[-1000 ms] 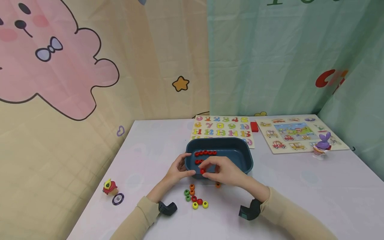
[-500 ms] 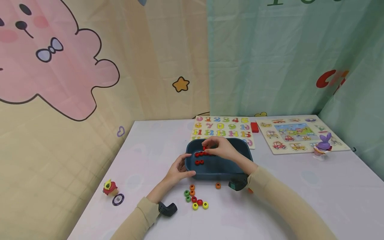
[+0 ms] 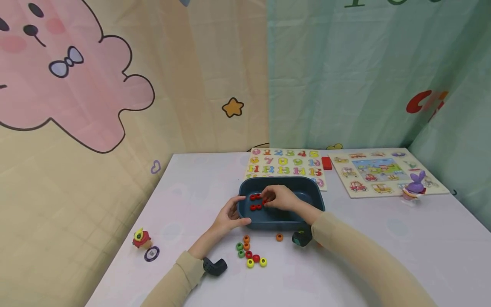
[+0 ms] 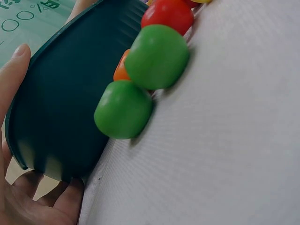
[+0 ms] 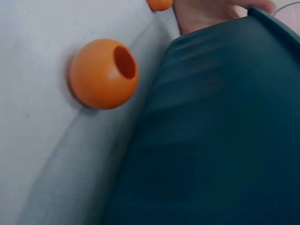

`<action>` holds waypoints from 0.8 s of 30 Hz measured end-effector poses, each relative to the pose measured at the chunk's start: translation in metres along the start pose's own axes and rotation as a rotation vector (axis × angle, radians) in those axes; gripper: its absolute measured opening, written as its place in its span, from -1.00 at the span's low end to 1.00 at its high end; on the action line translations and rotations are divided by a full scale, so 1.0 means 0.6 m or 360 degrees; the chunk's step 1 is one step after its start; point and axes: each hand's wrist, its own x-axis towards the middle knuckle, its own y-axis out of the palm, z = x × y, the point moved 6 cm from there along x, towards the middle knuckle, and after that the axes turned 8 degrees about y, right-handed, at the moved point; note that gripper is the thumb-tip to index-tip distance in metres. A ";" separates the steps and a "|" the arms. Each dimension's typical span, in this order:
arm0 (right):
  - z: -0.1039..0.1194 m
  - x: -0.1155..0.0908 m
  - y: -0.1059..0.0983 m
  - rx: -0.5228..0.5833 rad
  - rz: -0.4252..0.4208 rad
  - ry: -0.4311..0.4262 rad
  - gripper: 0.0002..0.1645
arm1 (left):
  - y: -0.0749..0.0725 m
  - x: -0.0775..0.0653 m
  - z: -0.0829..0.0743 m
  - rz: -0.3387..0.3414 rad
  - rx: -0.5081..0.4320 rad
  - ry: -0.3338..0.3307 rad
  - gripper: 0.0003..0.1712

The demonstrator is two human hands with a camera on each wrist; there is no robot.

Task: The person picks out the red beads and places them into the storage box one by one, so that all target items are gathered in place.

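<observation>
A dark blue plastic tub [image 3: 276, 224] stands on the table, its left end gripped by my left hand [image 3: 229, 216], thumb at the near corner. In the left wrist view fingers [image 4: 68, 201] curl round the end of the tub [image 4: 61, 98]. Over the tub's interior, my right hand [image 3: 284, 198] pinches a red bead [image 3: 264, 202] low near the floor. To its left lie a back row of red beads [image 3: 252, 197], partly hidden by the hand, and two red beads [image 3: 255, 207] in front. The right wrist view shows the tub's outer wall [image 5: 211, 131], with the right fingers out of sight.
In front of the tub lie loose green [image 3: 239, 246], orange [image 3: 246, 246], red [image 3: 255, 258] and yellow beads [image 3: 263, 262], and an orange bead [image 3: 279, 237] apart. Behind are a number board [image 3: 284, 162] and a picture puzzle [image 3: 379, 170]. Small toys [image 3: 142, 238] stand at the left.
My right hand has moved from the tub's near side to the back row, then slightly nearer again, between the rows. The left hand keeps its grip on the tub.
</observation>
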 end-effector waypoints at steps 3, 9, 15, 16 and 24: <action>-0.002 0.001 0.004 -0.0028 0.0023 0.0007 -0.70 | 0.001 0.001 -0.001 0.0012 -0.0012 0.0011 -0.17; -0.003 0.004 0.009 -0.0052 0.0038 0.0002 -0.70 | 0.000 0.002 -0.001 0.0013 -0.0009 0.0013 -0.17; -0.004 0.001 0.004 -0.0051 0.0037 0.0051 -0.66 | 0.000 0.002 0.001 -0.0004 0.0016 -0.0008 -0.21; -0.003 -0.001 0.001 -0.0029 0.0025 0.0053 -0.65 | 0.000 0.002 0.001 -0.0003 0.0019 -0.0013 -0.22; 0.028 -0.040 -0.046 0.0234 -0.0177 -0.0085 -0.60 | -0.001 0.001 0.000 -0.0027 0.0028 -0.0031 -0.24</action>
